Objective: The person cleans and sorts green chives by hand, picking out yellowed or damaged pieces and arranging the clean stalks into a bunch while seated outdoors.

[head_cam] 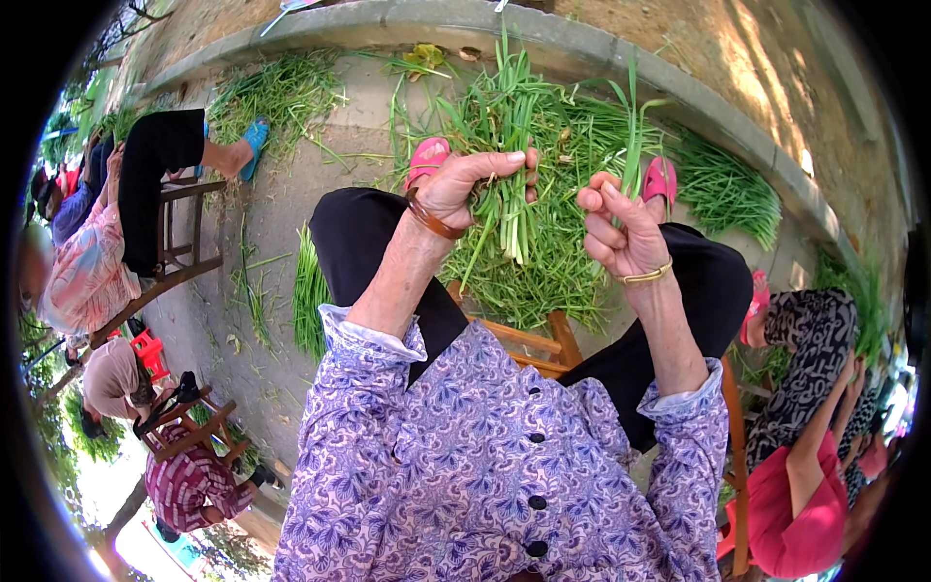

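Note:
My left hand (465,182) is closed around a bunch of long green leafy stalks (513,211), their pale cut ends pointing down towards me. To its right, my right hand (618,218) pinches a few green stalks (633,145) between thumb and fingers, the leaves standing upward. The two hands are apart. Beneath and beyond them a large heap of loose green stalks and leaves (538,291) lies on the ground between my feet in pink sandals. The fingers of my left hand are partly hidden behind the bunch.
A neater pile of green stalks (727,189) lies at the right by the concrete kerb (582,47); another bundle (309,291) is left of my knee. More greens (280,94) lie at the upper left. Several people sit on both sides, some on wooden chairs (174,276).

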Motion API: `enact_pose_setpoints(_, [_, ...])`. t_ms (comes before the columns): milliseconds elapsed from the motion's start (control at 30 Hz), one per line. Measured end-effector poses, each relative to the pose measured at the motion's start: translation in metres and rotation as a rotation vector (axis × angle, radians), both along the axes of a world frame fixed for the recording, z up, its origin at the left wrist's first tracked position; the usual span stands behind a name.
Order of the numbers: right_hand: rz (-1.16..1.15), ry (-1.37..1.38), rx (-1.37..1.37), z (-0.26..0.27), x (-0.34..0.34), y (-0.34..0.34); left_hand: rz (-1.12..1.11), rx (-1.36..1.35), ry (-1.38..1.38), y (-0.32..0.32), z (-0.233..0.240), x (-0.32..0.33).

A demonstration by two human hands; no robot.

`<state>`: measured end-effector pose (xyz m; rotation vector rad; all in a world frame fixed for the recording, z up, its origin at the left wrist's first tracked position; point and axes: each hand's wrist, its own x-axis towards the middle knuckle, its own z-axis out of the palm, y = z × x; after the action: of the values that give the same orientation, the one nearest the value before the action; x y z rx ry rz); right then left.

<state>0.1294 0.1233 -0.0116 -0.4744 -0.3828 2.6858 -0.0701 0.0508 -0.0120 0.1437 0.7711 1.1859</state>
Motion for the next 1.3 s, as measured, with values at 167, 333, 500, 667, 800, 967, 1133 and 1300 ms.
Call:
enact_pose_setpoints(167, [0.020, 0.055, -0.042, 0.001, -0.001, 0.003, 0.020, -0.009, 0.058, 0.001, 0.000, 0.004])
enact_pose_setpoints(333, [0.015, 0.111, -0.031, 0.002, -0.002, 0.007, -0.072, 0.075, 0.021, 0.004, -0.004, 0.007])
enact_pose_setpoints(500, [-0.011, 0.128, -0.020, 0.002, -0.004, 0.013, -0.039, 0.048, -0.039, 0.007, 0.002, 0.013])
enact_pose_setpoints(667, [-0.040, 0.094, 0.017, 0.001, -0.008, 0.019, -0.017, 0.015, -0.021, 0.010, -0.004, 0.013])
enact_pose_setpoints(800, [-0.048, 0.077, 0.049, 0.002, -0.012, 0.025, -0.008, -0.026, -0.031, 0.017, -0.004, 0.010])
enact_pose_setpoints(967, [-0.050, 0.074, 0.045, -0.005, -0.015, 0.035, 0.013, -0.065, 0.021, 0.026, -0.005, 0.009])
enact_pose_setpoints(1133, [-0.039, 0.087, 0.038, -0.006, -0.017, 0.042, 0.055, -0.036, 0.110, 0.030, -0.009, 0.008])
enact_pose_setpoints(1300, [-0.050, 0.041, 0.070, -0.003, -0.017, 0.042, 0.062, -0.066, 0.068, 0.029, -0.008, 0.003])
